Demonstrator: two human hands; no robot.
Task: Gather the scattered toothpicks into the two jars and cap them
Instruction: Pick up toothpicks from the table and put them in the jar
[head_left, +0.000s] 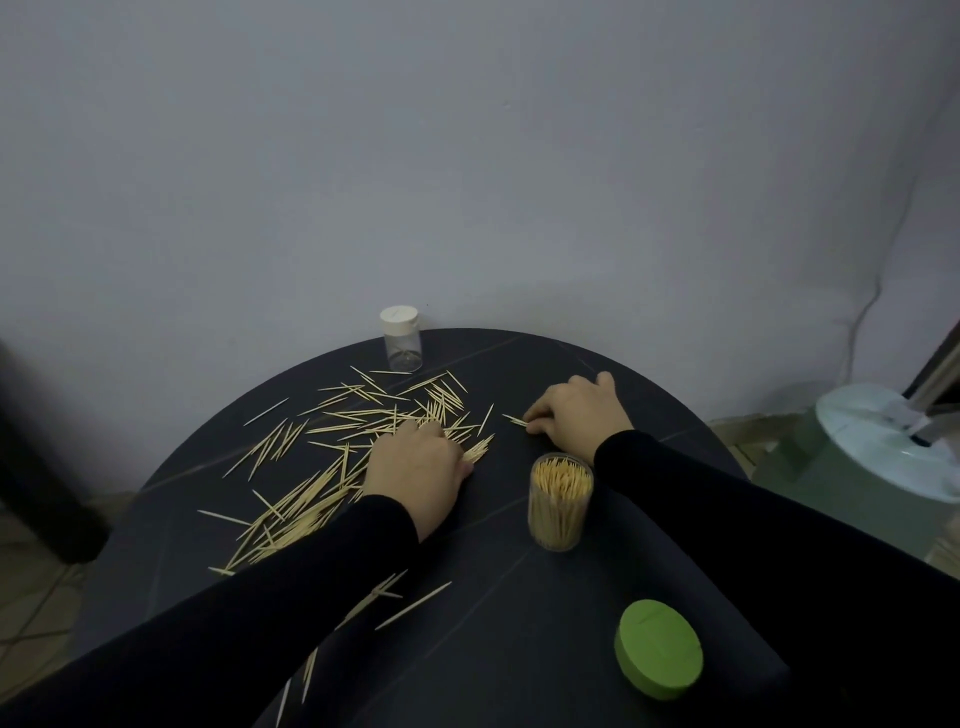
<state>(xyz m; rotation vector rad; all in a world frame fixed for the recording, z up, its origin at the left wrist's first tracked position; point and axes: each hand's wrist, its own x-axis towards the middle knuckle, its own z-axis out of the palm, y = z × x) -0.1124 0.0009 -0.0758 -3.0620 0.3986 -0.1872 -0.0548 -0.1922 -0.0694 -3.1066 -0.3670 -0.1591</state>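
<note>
Tabletop (519, 613), round, dark with faint pale veining, set against a grey-white wall (467, 156). Landmark for all entries below: the clear plastic jar packed full of upright toothpicks (560, 501), uncapped, standing right of the tabletop's centre.

Round green plastic cap (658, 648): nearer you than the full jar and slightly right, lying loose on the tabletop, well apart from it.

Small clear jar with a white cap (400, 339): far beyond the full jar and to its left, at the tabletop's back edge by the wall, capped; its contents cannot be made out for certain.

Scattered pale wooden toothpicks (332, 441): a wide spread left of the full jar, reaching from just before the white-capped jar down toward your left sleeve; a few strays lie nearer you, left of the green cap.

Your left hand (418, 462), black-sleeved: left of the full jar, palm down on the spread, its grip closed around a small bundle of toothpicks whose ends jut out toward the jar.

Your right hand (574, 413), black-sleeved: just beyond the full jar, fingers curled, its grip pinching a few toothpicks against the tabletop.

White round fan base (883, 452): off the tabletop, right of the full jar, on the floor.
</note>
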